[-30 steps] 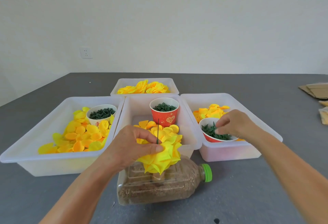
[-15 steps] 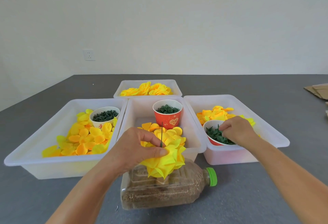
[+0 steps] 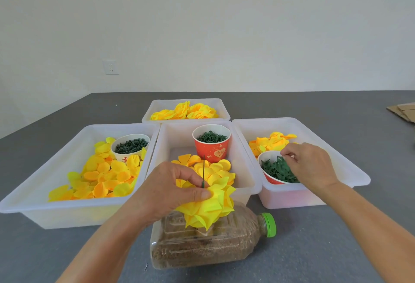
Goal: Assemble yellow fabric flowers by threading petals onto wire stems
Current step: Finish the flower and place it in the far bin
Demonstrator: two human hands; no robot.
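Note:
My left hand [image 3: 167,189] grips a half-built yellow fabric flower [image 3: 210,207] above the lying bottle, thumb pressed on the petals. A thin green wire stem [image 3: 203,171] sticks straight up out of the flower's middle. My right hand [image 3: 308,166] reaches into a red-and-white paper cup [image 3: 270,178] full of small green pieces [image 3: 278,170] in the right tray, its fingertips pinching at those pieces. Loose yellow and orange petals [image 3: 105,175] fill the left tray, and more lie in the middle tray [image 3: 215,167].
A clear plastic bottle [image 3: 211,244] with brown filling and a green cap lies on its side under the flower. Four white trays [image 3: 33,202] stand on the grey table; the far one [image 3: 186,112] holds finished yellow flowers. Two more cups [image 3: 212,142] hold green parts. Cardboard lies at the far right.
My right hand has stayed in the right cup, its fingers shifting among the green pieces. The left hand keeps the flower in the same place. The view has tilted slightly.

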